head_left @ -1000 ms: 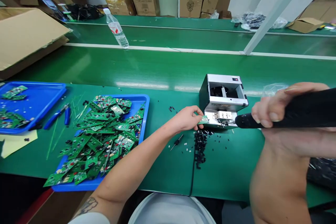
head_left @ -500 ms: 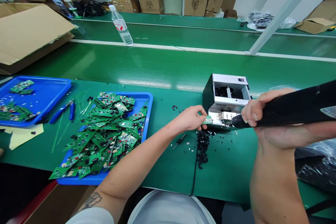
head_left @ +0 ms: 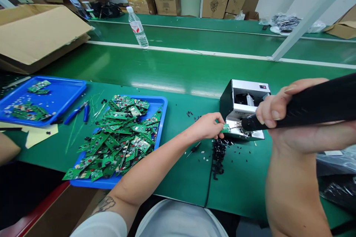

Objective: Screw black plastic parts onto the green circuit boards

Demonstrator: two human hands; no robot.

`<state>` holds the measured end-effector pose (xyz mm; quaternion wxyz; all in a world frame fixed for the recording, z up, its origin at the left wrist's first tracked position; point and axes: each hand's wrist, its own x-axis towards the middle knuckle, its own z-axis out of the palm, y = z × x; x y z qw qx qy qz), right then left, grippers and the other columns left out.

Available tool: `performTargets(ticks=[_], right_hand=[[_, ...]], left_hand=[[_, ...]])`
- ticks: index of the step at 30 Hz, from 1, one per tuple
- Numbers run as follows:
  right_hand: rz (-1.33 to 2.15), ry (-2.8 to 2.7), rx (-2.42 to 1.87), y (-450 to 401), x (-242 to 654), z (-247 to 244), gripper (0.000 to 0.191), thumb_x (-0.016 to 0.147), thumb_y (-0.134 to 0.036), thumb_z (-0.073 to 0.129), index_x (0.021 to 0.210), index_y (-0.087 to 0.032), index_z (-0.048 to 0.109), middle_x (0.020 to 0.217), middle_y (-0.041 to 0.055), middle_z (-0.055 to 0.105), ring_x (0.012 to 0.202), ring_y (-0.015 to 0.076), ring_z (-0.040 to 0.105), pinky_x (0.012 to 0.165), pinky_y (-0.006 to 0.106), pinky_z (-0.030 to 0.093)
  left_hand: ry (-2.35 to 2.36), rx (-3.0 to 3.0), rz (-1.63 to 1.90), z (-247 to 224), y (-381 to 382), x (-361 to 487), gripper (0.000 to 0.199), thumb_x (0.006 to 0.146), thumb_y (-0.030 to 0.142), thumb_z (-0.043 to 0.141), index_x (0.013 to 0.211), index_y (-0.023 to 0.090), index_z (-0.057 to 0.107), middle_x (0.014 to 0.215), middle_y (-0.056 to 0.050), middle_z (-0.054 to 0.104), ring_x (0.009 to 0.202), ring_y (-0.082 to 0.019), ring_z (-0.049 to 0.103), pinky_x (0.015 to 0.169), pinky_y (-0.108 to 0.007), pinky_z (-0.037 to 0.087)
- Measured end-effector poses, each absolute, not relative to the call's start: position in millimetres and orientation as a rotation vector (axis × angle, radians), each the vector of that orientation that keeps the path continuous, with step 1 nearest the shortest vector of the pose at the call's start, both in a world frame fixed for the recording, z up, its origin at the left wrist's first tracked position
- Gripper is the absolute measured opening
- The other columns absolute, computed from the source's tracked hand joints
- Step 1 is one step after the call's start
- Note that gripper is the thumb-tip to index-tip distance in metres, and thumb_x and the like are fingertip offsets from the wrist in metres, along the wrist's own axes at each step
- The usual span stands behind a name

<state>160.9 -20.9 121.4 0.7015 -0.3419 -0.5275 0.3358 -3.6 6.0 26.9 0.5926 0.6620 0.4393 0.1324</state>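
Circuit board (head_left: 226, 128) pinched in the fingertips of my left hand (head_left: 211, 126), at the front of the silver-and-black machine (head_left: 251, 112), I grip a black tool (head_left: 319, 103) in my right hand (head_left: 278, 113), which hides part of the machine. Black parts (head_left: 218, 157) lie just below, the heaped blue tray (head_left: 164, 118) to the left, a bottle (head_left: 138, 31) beyond. Against a moment ago, the tool's tip sits nearer the board.

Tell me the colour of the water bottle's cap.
White; the head view shows the cap best.
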Motion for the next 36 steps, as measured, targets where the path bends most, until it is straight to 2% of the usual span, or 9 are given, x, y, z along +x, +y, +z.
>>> performTargets(ticks=[3,8,12,16,23,29,32,36], right_hand=[[0.697,-1.297,-0.695,-15.8,148.0,125.3,0.068,0.056,-0.087,0.046,0.065,-0.022,0.066,0.045,0.0011,0.049,0.034,0.0186,0.048,0.028,0.034,0.035],[0.733,-1.328,-0.629,-9.2,149.9,119.9,0.071,0.062,-0.087,0.04,0.066,-0.021,0.067,0.045,0.0007,0.049,0.032,0.0176,0.046,0.026,0.034,0.032],[0.799,-1.284,-0.672,-12.3,147.2,121.8,0.072,0.057,-0.088,0.044,0.067,-0.02,0.067,0.043,0.0009,0.048,0.033,0.0178,0.046,0.028,0.032,0.031],[0.864,-1.191,-0.775,-20.0,139.4,125.1,0.066,0.057,-0.084,0.052,0.065,-0.019,0.064,0.046,0.0019,0.051,0.037,0.0173,0.049,0.033,0.032,0.033],[0.855,-1.286,-0.702,-10.3,144.5,111.9,0.076,0.061,-0.09,0.032,0.062,-0.02,0.063,0.039,0.0037,0.05,0.031,0.02,0.047,0.031,0.033,0.035],[0.877,-1.33,-0.695,-10.3,145.1,112.1,0.078,0.058,-0.092,0.033,0.059,-0.019,0.062,0.039,0.004,0.051,0.029,0.0184,0.045,0.028,0.032,0.033],[0.857,-1.309,-0.687,-10.8,142.5,115.0,0.077,0.06,-0.091,0.032,0.064,-0.021,0.064,0.04,0.0023,0.05,0.03,0.0178,0.046,0.028,0.031,0.034],[0.878,-1.31,-0.621,-7.3,141.0,113.5,0.079,0.056,-0.093,0.032,0.063,-0.021,0.065,0.037,0.0017,0.049,0.026,0.0151,0.042,0.024,0.027,0.029]], left_hand=[[1.006,1.541,0.318,22.7,6.7,-2.4,0.011,0.082,0.025,0.047,0.089,0.017,0.05,0.071,-0.003,0.068,0.049,-0.007,0.054,0.048,-0.017,0.041],[0.985,1.545,0.34,17.2,7.8,-2.0,0.011,0.081,0.026,0.047,0.088,0.018,0.05,0.069,-0.002,0.068,0.048,-0.007,0.053,0.048,-0.017,0.042],[0.989,1.555,0.343,15.8,7.7,-1.7,0.012,0.081,0.025,0.046,0.089,0.018,0.051,0.07,-0.002,0.068,0.049,-0.007,0.054,0.048,-0.017,0.041],[1.0,1.576,0.332,15.6,7.7,-1.4,0.014,0.082,0.026,0.045,0.091,0.018,0.052,0.072,-0.002,0.069,0.05,-0.007,0.054,0.048,-0.017,0.04],[1.004,1.611,0.344,13.3,7.2,-2.0,0.015,0.082,0.026,0.045,0.091,0.019,0.053,0.072,-0.002,0.07,0.05,-0.007,0.053,0.048,-0.018,0.038],[1.016,1.626,0.355,9.5,7.4,-1.9,0.016,0.082,0.026,0.045,0.093,0.018,0.054,0.072,-0.001,0.07,0.051,-0.008,0.053,0.049,-0.018,0.037],[1.015,1.632,0.345,12.0,7.5,-2.5,0.016,0.081,0.027,0.045,0.092,0.018,0.054,0.071,0.0,0.069,0.05,-0.008,0.052,0.049,-0.018,0.036],[1.028,1.654,0.345,16.9,7.1,-3.1,0.015,0.082,0.027,0.045,0.091,0.018,0.054,0.07,0.0,0.069,0.051,-0.008,0.051,0.05,-0.019,0.036]])
